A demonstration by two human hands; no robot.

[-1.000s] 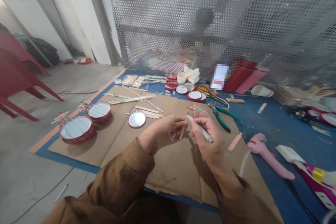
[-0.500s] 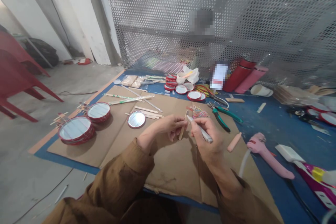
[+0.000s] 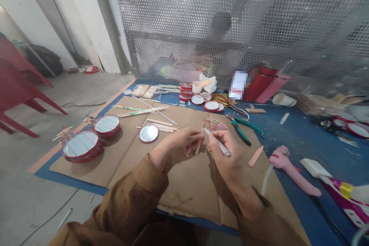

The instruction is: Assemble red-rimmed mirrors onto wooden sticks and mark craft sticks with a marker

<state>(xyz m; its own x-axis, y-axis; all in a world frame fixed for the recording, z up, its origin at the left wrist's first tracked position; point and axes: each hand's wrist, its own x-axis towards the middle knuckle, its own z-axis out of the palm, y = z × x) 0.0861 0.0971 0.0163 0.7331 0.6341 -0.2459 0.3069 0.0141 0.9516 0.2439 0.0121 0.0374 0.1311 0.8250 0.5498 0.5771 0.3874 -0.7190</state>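
My left hand pinches a flat, pale wooden stick above the brown cardboard sheet; my right hand grips a slim, light-grey tool, its tip close to the stick's upper end. Green-handled metal pliers lie near my right hand.

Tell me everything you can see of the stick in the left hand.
The stick is slim, tan and looks wooden. The left hand grips it, hiding part of its length; its near end shows below. It slants over the cardboard. The pale tool in the right hand is near its far end; contact is unclear.
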